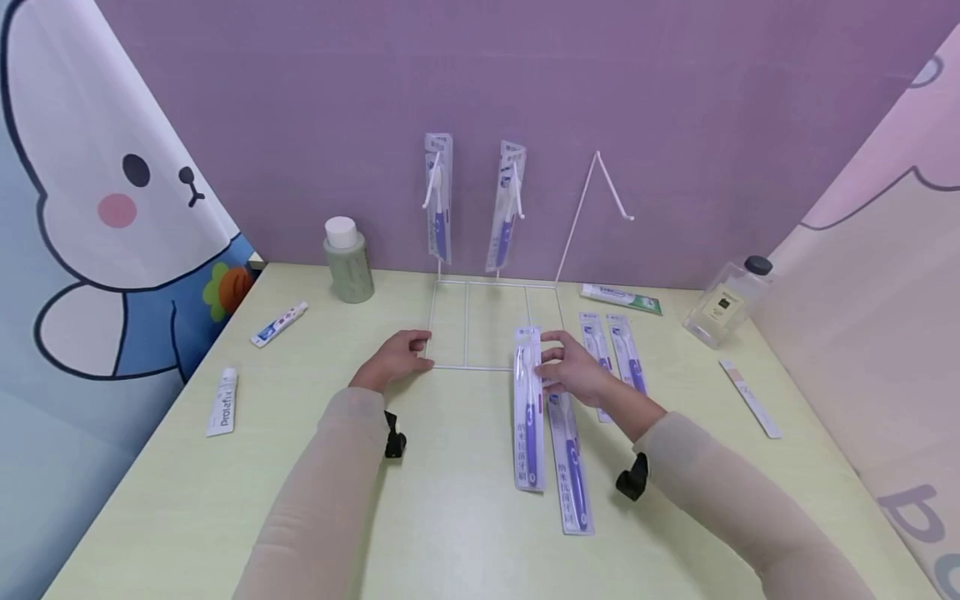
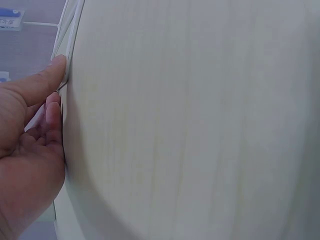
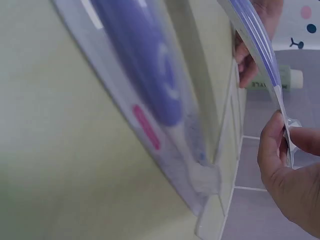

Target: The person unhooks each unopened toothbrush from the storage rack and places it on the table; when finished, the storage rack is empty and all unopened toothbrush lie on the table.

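My right hand [image 1: 576, 369] pinches a packaged toothbrush [image 1: 529, 417] by its upper part, between thumb and fingers. In the right wrist view this pack [image 3: 260, 45] is raised off the table, seen nearly edge-on. Another packaged toothbrush [image 1: 573, 483] lies on the table just below that hand. My left hand [image 1: 395, 360] holds the front left corner of a white wire display rack [image 1: 487, 367], its thumb [image 2: 47, 80] against the wire. One packaged toothbrush [image 1: 440, 217] hangs on the rack's left hook, another [image 1: 504, 221] on the middle one. The right hook [image 1: 615, 192] is bare.
Two packaged toothbrushes [image 1: 636, 375] lie right of my right hand. A toothpaste tube [image 1: 621, 298], a clear bottle [image 1: 726, 304] and a slim packet [image 1: 750, 400] are farther right. On the left stand a green bottle [image 1: 349, 271] and two small tubes [image 1: 279, 325].
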`<state>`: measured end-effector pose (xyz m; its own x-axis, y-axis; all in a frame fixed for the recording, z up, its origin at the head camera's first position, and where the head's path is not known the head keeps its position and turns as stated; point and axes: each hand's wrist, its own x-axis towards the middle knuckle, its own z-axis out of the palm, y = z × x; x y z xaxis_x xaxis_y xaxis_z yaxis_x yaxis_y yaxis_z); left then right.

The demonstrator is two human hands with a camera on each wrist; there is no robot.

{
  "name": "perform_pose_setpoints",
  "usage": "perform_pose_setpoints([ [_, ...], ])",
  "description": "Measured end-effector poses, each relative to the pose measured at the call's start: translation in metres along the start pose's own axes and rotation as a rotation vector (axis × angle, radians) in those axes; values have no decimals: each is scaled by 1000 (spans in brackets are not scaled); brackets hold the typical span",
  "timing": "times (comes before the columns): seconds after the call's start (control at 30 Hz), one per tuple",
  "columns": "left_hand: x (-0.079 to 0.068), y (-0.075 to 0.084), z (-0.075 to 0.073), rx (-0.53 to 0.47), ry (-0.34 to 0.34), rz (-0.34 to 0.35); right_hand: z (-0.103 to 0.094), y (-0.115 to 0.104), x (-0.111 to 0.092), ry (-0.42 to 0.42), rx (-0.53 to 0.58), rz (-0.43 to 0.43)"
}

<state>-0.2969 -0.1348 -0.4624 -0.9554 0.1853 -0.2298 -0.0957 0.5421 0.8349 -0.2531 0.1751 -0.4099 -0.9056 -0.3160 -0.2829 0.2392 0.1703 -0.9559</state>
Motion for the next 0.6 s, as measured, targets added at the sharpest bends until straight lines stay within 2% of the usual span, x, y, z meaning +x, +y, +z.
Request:
perform_pose_setpoints([
  [0.27,3,-1,1,21,1,2,12,19,-6,30,-136,135],
  [0.43,3,0,0,28,5,1,19,19,-11,44,-245,146],
  [0.6,3,0,1,35,0,4,20,22,-13,50,-309,159],
])
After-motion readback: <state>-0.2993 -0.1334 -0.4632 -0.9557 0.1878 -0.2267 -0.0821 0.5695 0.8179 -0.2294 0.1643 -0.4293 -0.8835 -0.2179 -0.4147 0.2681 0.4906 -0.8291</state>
